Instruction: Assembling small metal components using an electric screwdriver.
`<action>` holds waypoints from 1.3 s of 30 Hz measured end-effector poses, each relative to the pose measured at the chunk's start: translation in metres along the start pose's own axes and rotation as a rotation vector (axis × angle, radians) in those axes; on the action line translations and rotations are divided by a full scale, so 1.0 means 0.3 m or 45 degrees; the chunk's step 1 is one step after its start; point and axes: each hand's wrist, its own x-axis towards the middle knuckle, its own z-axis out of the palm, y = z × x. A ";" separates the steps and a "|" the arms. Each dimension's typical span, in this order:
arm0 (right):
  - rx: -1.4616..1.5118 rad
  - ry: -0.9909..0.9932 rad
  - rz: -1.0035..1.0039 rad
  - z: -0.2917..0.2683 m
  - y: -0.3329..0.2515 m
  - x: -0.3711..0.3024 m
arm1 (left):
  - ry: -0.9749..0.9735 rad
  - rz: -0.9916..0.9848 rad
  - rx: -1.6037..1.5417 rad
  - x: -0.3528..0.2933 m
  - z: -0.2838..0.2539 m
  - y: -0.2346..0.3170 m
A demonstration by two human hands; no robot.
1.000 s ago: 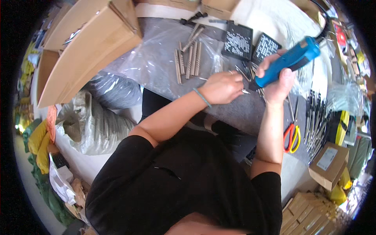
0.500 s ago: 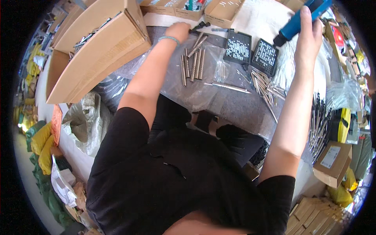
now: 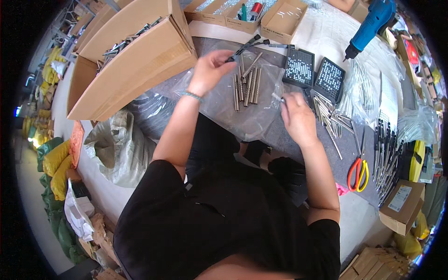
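Note:
My left hand [image 3: 212, 72] is at the middle left of the table. Its fingers are closed on a dark, slim piece [image 3: 230, 59], the kind of which I cannot make out. Just beyond lie several black-ended pieces [image 3: 249, 43]. To its right, metal rods with rows of holes [image 3: 247, 88] rest on a clear plastic bag [image 3: 238, 119]. My right hand [image 3: 298, 119] is right of the rods, fingers curled, pinching a small pale piece [image 3: 278, 97]. Beyond it stand two black trays [image 3: 299, 66] of small silvery parts. A blue power screwdriver [image 3: 371, 25] hangs free at the upper right.
An open cardboard box [image 3: 135, 74] of metal parts stands at the left. Shallow boxes [image 3: 282, 21] line the far side. Thin rods [image 3: 329, 114], red-and-yellow-handled scissors [image 3: 358, 175] and black-ended drill bits [image 3: 386, 156] lie at the right.
My right hand has let go of the blue power screwdriver and come down beside the rods. My left hand has drawn back from the black-ended pieces with a dark piece. Scissors now show.

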 end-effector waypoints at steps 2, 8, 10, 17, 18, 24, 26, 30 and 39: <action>0.132 0.009 0.210 -0.054 -0.024 0.016 | -0.144 -0.218 -0.578 -0.058 0.041 0.021; 0.405 0.128 0.309 -0.090 -0.085 -0.006 | -0.492 -0.473 -1.517 -0.138 0.179 0.044; 0.504 0.127 0.344 -0.094 -0.115 -0.013 | -0.534 -0.413 -1.610 -0.145 0.206 0.050; 0.561 0.069 0.446 -0.103 -0.125 -0.051 | -0.552 -0.395 -1.682 -0.170 0.240 0.072; 0.526 0.077 0.424 -0.102 -0.122 -0.050 | -0.573 -0.364 -1.654 -0.171 0.243 0.075; 0.424 0.080 0.369 -0.101 -0.126 -0.048 | -0.432 -0.282 -1.227 -0.193 0.276 0.098; 0.411 0.079 0.351 -0.106 -0.128 -0.055 | -0.418 -0.276 -1.283 -0.196 0.272 0.084; 0.489 0.085 0.373 -0.118 -0.106 -0.066 | -0.389 -0.274 -1.195 -0.185 0.277 0.081; 0.692 0.092 0.465 -0.130 -0.115 -0.068 | -0.514 -0.374 -1.569 -0.201 0.303 0.054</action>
